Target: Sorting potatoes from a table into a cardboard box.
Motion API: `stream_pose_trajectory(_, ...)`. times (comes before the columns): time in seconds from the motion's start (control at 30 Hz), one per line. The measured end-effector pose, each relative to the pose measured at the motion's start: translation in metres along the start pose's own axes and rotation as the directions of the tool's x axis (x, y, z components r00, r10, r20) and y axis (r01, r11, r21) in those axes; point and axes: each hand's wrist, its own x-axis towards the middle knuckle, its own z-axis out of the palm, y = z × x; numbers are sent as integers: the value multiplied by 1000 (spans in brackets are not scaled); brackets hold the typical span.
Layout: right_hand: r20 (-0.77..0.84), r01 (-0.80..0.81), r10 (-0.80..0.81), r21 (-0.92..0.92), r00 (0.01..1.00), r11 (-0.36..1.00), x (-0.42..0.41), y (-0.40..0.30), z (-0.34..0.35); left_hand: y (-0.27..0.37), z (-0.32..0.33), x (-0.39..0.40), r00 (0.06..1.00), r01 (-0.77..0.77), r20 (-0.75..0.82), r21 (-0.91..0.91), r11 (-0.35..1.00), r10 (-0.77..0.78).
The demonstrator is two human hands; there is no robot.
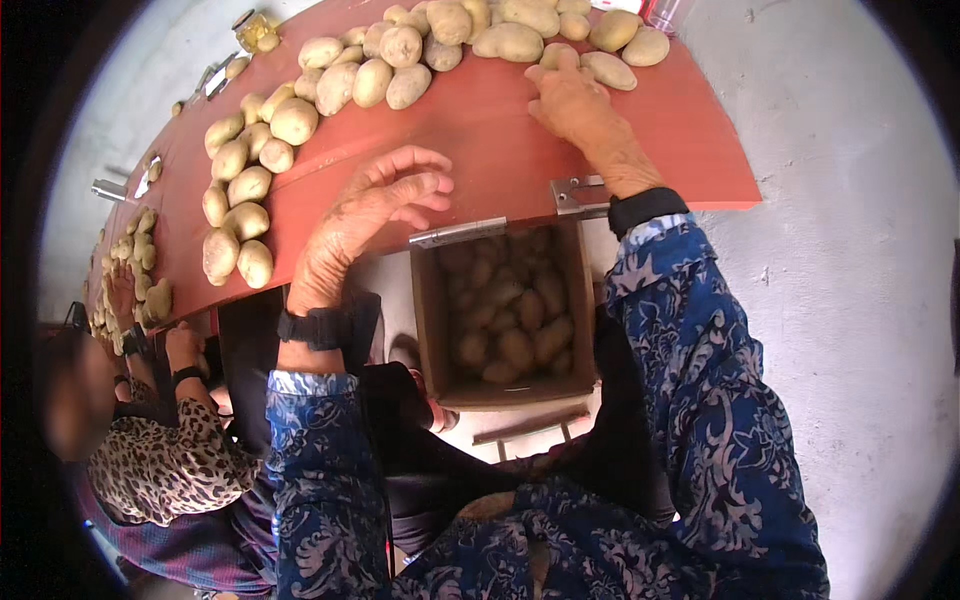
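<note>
My right hand [574, 105] reaches to the far right part of the red table [480, 157], its fingertips on a potato [556, 54]. Whether they grip it I cannot tell. Another potato [609, 70] lies just to the right of those fingers. My left hand [386, 191] hangs over the table's near edge with curled, parted fingers and nothing in them. A curved band of potatoes [373, 82] runs along the far side and bends down the left [247, 185]. Below the table edge, between my knees, an open box [510, 397] holds many potatoes [517, 330], partly in shadow.
Metal fittings [577, 195] sit on the table's near edge. At left a co-worker in a leopard-print sleeve [180, 457] has hands by another potato pile [139, 255]. A glass jar [253, 31] stands at the far left; a pale wall [825, 225] rises at right.
</note>
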Motion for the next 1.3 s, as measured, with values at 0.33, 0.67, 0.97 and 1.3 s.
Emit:
stream_pose_trajectory(0.33, -17, 121, -120, 51, 993, 991, 7, 14, -10, -6, -7, 3, 999, -38, -27, -45, 998, 36)
stream_pose_trajectory(0.67, -75, 10, 24, 417, 997, 909, 0, 5, -35, -5, -6, 5, 998, -3, -55, -17, 1000, 2)
stream_pose_trajectory(0.97, -38, -8, 33, 539, 999, 842, -12, -16, -62, 0, 1, 2, 998, -14, -62, -6, 1000, 14)
stream_pose_trajectory(1.3, 517, -174, -636, 835, 573, 522, -23, -37, -86, 17, 14, -3, 992, -35, 113, -132, 991, 50)
